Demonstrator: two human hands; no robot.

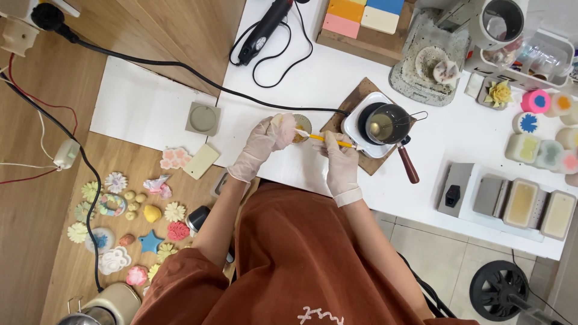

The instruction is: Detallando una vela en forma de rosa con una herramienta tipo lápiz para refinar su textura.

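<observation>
Pale pink flower piece (283, 129) sits in the gloved left hand (263, 142), fingers closed around it, above the white table (301, 84) just beside a small cup (303, 127). Right hand (341, 162) grips a yellow brush (325, 139), its tip touching the piece, near the dark pot (385, 123) on a white heater (360, 137).

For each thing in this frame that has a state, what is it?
left hand: gloved, holding a pale flower-shaped piece
right hand: gloved, gripping a yellow-handled brush
small pot: sitting on the white hot plate, liquid inside
small cup: upright by the left hand
heat gun: lying on the table
</observation>
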